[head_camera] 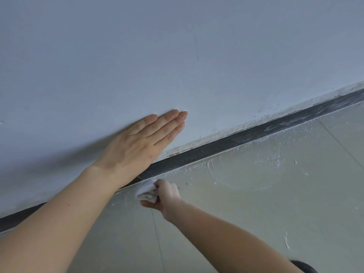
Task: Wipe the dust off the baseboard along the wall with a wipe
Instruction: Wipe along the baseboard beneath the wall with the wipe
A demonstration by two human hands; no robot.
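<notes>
A dark grey baseboard (232,139) runs diagonally from lower left to upper right between the pale wall (177,46) and the floor. White dust streaks it toward the right end. My left hand (137,142) lies flat on the wall just above the baseboard, fingers straight and together, and covers part of the strip. My right hand (164,196) is closed around a crumpled white wipe (146,191), which sits at the foot of the baseboard where it meets the floor, just below my left wrist.
The pale green floor (256,194) carries white dust, specks and a round smear near the baseboard. Thin tile joints cross it. A dark rounded object (304,266) shows at the bottom edge on the right.
</notes>
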